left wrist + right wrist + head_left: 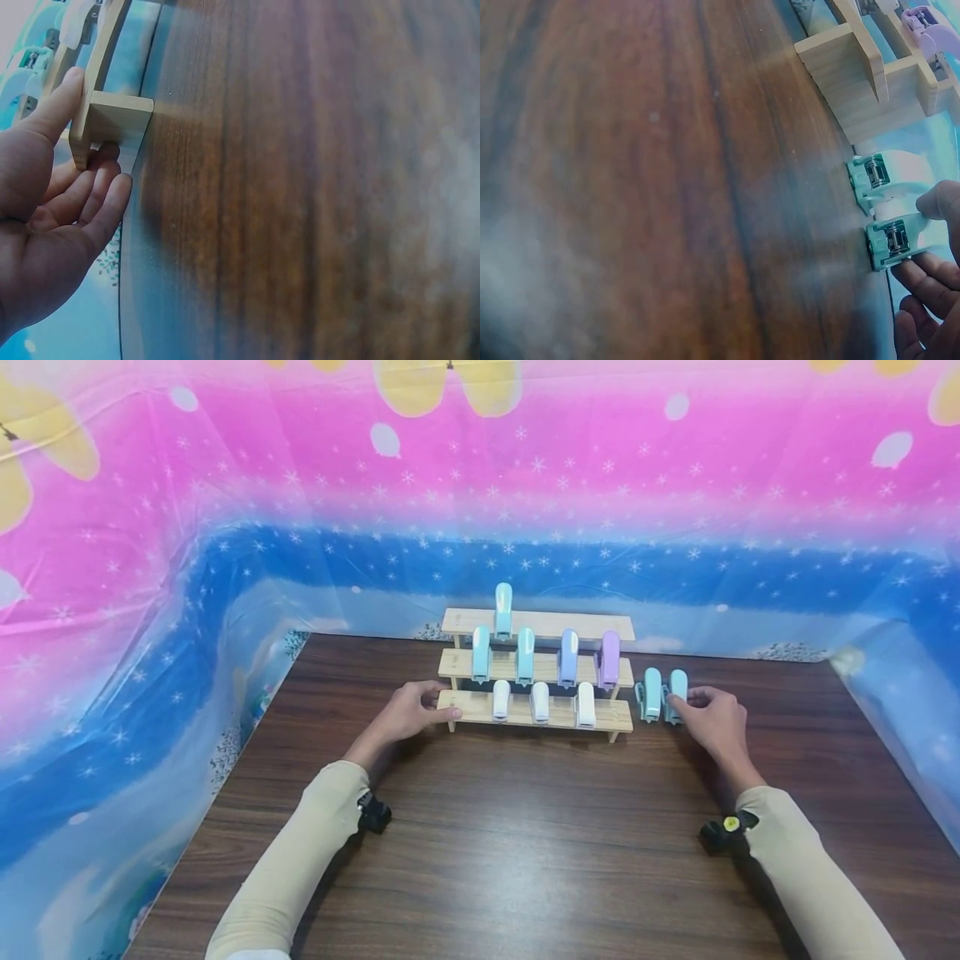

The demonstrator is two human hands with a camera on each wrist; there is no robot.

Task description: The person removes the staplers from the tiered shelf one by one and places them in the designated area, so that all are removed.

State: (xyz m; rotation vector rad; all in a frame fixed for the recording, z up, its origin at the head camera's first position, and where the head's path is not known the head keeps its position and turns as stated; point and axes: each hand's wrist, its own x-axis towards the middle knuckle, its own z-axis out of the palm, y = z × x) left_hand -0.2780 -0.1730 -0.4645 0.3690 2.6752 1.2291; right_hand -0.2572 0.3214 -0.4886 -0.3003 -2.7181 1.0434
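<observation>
My left hand (408,710) grips the left end of the lowest step of a three-tier wooden display stand (617,717), thumb on top and fingers beneath and behind. To the stand's right, two mint-green staplers stand side by side on the table. My right hand (716,722) pinches the outer stapler (677,687) between thumb and fingers; the inner stapler (652,693) is close beside it. In the right wrist view, the front ends of the inner stapler (876,172) and outer stapler (894,238) face the camera.
Small white staplers (540,702) line the lowest step. The middle step carries two mint staplers, a blue stapler (568,658) and a purple stapler (609,660). One mint stapler (503,610) stands on the top step. A patterned cloth (480,560) hangs behind the brown table (510,843).
</observation>
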